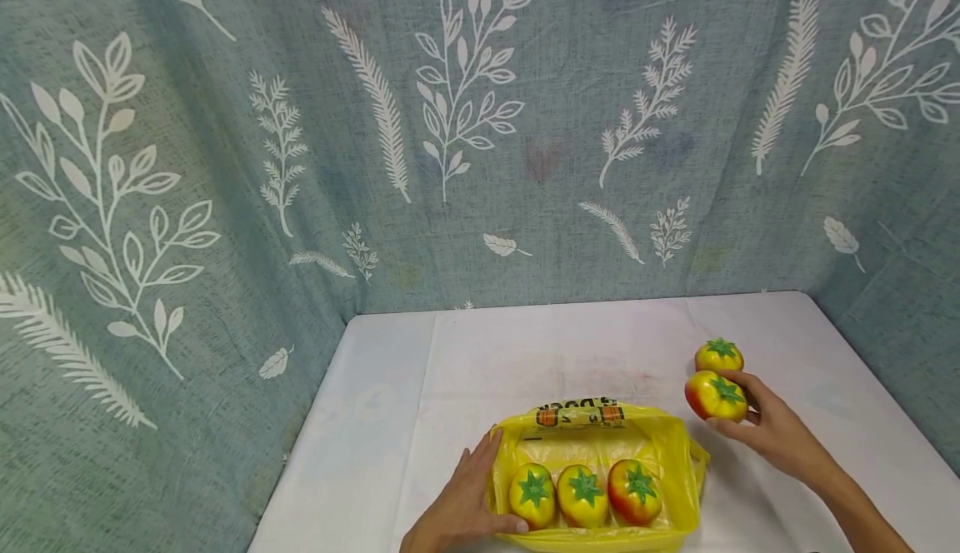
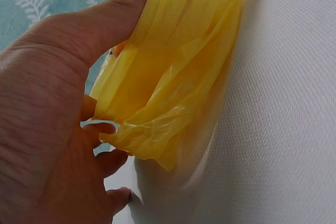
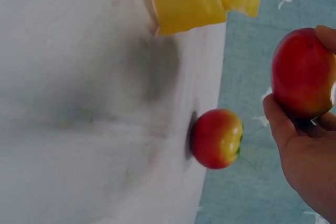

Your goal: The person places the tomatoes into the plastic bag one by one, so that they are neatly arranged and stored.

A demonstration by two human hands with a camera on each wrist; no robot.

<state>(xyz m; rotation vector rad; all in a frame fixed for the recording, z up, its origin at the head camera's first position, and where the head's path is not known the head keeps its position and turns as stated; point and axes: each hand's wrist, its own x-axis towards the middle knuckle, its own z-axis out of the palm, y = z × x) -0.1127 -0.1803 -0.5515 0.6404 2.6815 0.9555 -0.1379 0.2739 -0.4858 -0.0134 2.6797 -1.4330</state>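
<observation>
A yellow plastic bag lies with its mouth open on the white table, and three red-yellow fruits with green star-shaped tops, such as the middle fruit, sit in a row inside. My left hand grips the bag's left edge, its thumb at the near rim; the left wrist view shows fingers behind the yellow plastic. Right of the bag, my right hand holds another fruit between thumb and fingers, raised off the table in the right wrist view, where its red underside shows.
One more fruit stands on the white table just beyond the held one; the right wrist view shows this standing fruit too. A blue-green curtain with white leaf patterns hangs behind the table and at both sides.
</observation>
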